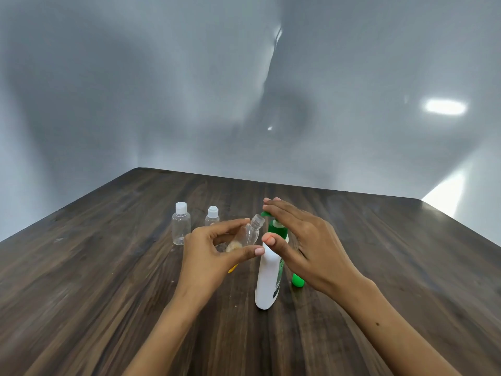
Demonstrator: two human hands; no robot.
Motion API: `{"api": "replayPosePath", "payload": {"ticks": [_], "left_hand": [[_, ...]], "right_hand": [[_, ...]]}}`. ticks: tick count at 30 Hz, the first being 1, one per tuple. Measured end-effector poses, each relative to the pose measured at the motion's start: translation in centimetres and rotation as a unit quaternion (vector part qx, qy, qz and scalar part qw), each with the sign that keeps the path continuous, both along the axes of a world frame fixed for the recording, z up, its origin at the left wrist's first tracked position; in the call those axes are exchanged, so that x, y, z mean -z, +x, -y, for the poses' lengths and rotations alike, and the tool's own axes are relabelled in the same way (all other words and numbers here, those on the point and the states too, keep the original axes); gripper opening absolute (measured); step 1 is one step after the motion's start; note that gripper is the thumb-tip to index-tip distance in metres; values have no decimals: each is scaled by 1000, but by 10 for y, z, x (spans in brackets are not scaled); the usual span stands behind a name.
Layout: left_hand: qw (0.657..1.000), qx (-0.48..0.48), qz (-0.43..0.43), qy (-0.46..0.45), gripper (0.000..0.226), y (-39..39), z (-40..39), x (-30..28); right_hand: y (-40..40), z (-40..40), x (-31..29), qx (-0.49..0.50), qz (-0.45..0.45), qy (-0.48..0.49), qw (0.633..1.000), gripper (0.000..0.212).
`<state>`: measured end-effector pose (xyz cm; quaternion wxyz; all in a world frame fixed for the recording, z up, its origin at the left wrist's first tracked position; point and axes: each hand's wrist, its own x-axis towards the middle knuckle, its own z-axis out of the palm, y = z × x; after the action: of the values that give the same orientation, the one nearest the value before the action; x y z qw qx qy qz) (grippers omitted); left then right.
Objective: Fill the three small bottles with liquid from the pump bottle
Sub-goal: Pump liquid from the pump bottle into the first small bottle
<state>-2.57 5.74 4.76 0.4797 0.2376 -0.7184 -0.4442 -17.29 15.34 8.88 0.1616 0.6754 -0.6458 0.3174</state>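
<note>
Filling was in hand: the open small bottle (250, 234) was pinched, tilted, in the left hand (214, 248), neck beside the pump bottle (269, 278) spout. The right hand (303, 240) lay flat-fingered on the pump. Pressing should be done slowly.

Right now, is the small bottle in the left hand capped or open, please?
Open: the held bottle shows a bare threaded neck, tilted toward the pump nozzle, with no cap on.

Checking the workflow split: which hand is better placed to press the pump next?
Right. The right hand lies with straight fingers over the green pump head, while the left hand holds the open small bottle tilted toward the nozzle.
</note>
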Motion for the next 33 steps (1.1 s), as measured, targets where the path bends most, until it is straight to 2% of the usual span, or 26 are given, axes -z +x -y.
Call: {"api": "replayPosePath", "payload": {"ticks": [4, 9, 14, 21, 27, 33], "left_hand": [[1000, 1, 3, -1, 75, 0, 0, -1], [1000, -1, -2, 4, 77, 0, 0, -2], [1000, -9, -2, 11, 65, 1, 0, -1], [1000, -4, -8, 10, 76, 1, -1, -2], [1000, -13, -6, 11, 66, 1, 0, -3], [1000, -6, -6, 12, 70, 2, 1, -2]], "right_hand": [[-1, 1, -1, 1, -26, -1, 1000, 88], [2, 1, 1, -1, -3, -5, 1000, 87], [-2, 1, -3, -2, -1, 12, 1000, 92], [3, 0, -1, -4, -1, -1, 1000, 88], [0, -1, -3, -7, 8, 7, 1000, 89], [3, 0, 0, -8, 10, -6, 1000, 87]]}}
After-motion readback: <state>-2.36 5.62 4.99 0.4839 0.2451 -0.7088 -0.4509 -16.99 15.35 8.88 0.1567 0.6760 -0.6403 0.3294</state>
